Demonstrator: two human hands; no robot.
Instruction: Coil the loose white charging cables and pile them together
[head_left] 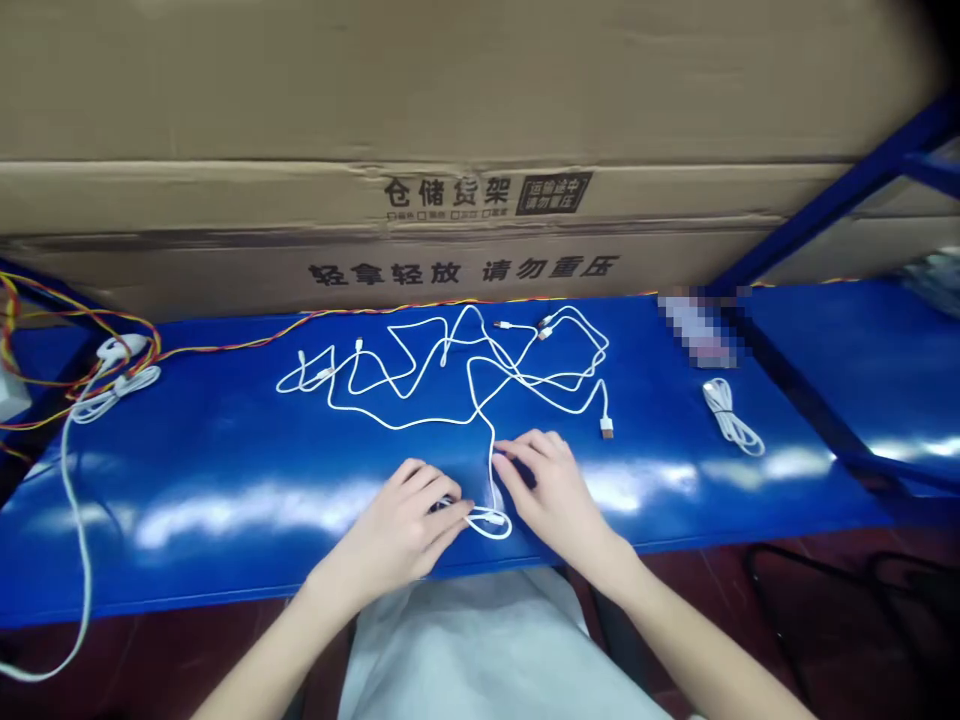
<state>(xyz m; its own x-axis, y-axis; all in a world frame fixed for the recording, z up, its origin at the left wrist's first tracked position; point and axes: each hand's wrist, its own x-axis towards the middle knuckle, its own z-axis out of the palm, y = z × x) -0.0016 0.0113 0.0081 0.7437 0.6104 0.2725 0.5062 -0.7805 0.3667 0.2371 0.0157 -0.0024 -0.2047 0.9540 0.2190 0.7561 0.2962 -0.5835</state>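
Note:
A tangle of thin white charging cable (450, 400) lies loosely on the blue shelf board (225, 520). One of its connectors (606, 428) points toward me on the right side. My left hand (401, 525) rests curled at the front, its fingertips beside a small cable loop (487, 522) and over something dark that it mostly hides. My right hand (551, 490) sits just to the right, its fingers at the cable strand running down into that loop. I cannot tell whether either hand grips the cable.
Behind the board stands a large cardboard carton (375, 100) with printed Chinese text. Red-yellow twisted wires (97, 325) run along the back and left. A white cable (112, 385) trails off the left edge. A coiled white cable (731, 420) and a pixelated object (697, 330) lie right.

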